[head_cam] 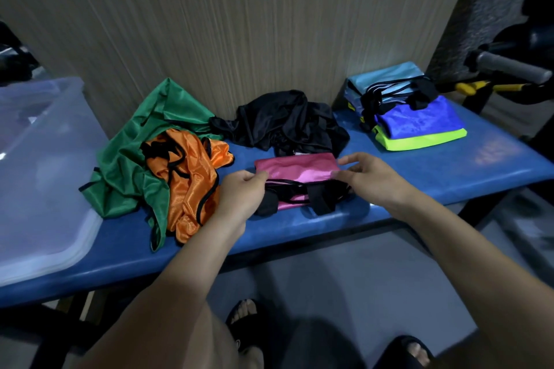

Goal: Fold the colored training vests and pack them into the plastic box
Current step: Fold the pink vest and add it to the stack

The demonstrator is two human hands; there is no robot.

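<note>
Head view, down onto bench (389, 213).

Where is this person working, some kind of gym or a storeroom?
Probably a gym or sports storeroom, though that is a guess. A blue bench carries sports vests, some in a folded stack, and what looks like exercise equipment with a grey padded handle stands at the right.

Both hands, left hand (239, 192) and right hand (371, 178), pinch folded pink vest (296, 172) on blue tabletop (419, 171); green-orange pile (156, 159) left of it.
</note>
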